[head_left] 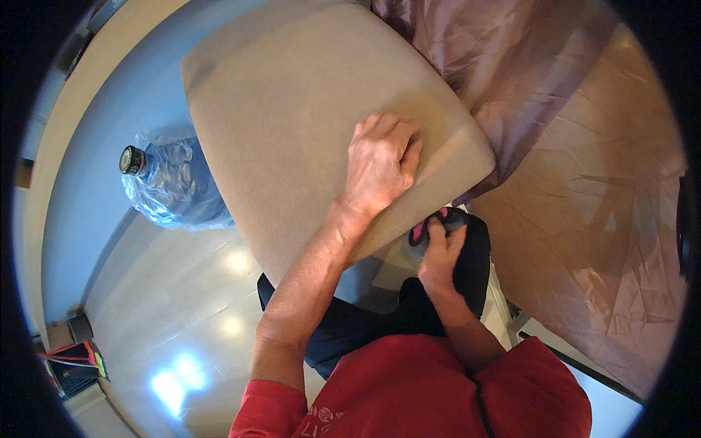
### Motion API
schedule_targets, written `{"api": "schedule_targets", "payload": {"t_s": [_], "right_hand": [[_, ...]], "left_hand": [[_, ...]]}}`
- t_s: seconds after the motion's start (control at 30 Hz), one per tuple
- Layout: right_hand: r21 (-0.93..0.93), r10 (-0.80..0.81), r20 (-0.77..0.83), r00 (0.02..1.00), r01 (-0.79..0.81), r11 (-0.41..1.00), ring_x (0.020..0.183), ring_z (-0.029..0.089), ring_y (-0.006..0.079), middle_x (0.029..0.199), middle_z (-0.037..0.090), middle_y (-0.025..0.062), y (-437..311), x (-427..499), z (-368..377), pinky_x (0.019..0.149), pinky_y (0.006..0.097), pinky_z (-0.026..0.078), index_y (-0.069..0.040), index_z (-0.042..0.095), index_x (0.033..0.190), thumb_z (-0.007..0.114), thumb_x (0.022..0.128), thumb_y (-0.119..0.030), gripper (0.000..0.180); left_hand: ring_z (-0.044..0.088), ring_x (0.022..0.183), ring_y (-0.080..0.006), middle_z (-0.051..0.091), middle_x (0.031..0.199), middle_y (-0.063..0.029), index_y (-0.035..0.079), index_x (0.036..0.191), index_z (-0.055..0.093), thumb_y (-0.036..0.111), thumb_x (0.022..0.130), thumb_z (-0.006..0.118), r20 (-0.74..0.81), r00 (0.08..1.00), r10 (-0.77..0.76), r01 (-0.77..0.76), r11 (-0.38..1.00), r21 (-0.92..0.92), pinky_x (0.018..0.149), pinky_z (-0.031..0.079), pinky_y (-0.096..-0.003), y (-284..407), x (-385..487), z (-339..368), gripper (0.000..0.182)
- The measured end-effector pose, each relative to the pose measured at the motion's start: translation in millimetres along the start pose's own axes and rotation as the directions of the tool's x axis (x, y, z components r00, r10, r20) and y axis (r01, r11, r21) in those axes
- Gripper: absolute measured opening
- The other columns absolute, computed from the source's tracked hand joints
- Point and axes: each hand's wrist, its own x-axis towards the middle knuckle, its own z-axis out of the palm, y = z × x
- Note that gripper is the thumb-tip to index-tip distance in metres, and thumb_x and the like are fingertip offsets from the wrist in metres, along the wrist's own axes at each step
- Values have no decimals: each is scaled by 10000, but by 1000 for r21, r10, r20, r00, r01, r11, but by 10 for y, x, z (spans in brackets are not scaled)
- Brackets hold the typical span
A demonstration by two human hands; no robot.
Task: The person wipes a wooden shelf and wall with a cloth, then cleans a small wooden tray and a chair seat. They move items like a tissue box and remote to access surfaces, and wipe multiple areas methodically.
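Note:
My left hand point(379, 156) presses palm down on the top of a beige padded seat or cushion point(274, 126). Its fingers are curled close together, and whatever is under the palm is hidden. Lower and to the right, by the near corner of the seat, my right hand point(442, 252) grips a soft grey item with black and pink parts point(419, 232). My fingers cover part of that item, so its exact kind is unclear. It lies against my dark trouser leg point(477, 257).
A large blue water bottle point(181, 175) in clear plastic wrap stands left of the seat, on a pale tiled floor point(213, 306). Shiny pinkish-brown fabric point(575, 219) drapes along the right. Colored cables point(82, 353) and dark boxes are at the lower left.

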Motion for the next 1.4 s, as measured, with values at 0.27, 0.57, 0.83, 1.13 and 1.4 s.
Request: {"api": "schedule_targets", "payload": {"t_s": [0.27,0.57,0.83,1.13,1.4], "right_hand": [[30,488,-173,856,-491,871,1000,648,253,1205,628,105,1692,17,-84,836,420,567,-58,472,1361,615,993,-275,451],[105,641,-57,766,-633,767,1018,654,225,1227,645,79,1513,-85,-99,889,352,532,-86,495,1394,623,986,-253,459],[143,249,109,962,-264,954,922,614,178,1056,637,56,-276,-48,34,829,323,513,-33,568,1167,536,923,-49,246],[69,631,202,749,-654,754,1089,592,206,1226,603,69,714,-134,25,954,380,486,-38,548,1305,494,1020,-288,383],[-223,628,234,742,-588,777,975,618,202,1098,651,75,346,-152,-156,856,354,498,-12,616,1196,570,944,-185,309]], "left_hand": [[644,990,-351,705,1046,-155,19,1006,716,89,823,701,15,1000,5,-5,1000,11,910,492,-426,-6,6,-12,197],[638,994,-351,700,1052,-151,22,1017,709,98,830,700,15,1000,15,-15,1000,11,907,489,-427,-41,-9,-15,202],[636,1020,-353,692,1094,-166,3,1033,695,80,837,698,2,1000,12,-12,997,73,899,503,-426,166,-268,-127,210],[682,965,-342,691,1030,-203,-26,1044,671,-82,802,710,-181,980,-76,62,995,-83,819,559,-397,786,-1690,-84,251],[627,1116,-247,614,1287,-213,-62,1513,346,255,933,738,170,590,-789,772,490,-405,886,552,-357,562,-2616,305,769]]}}
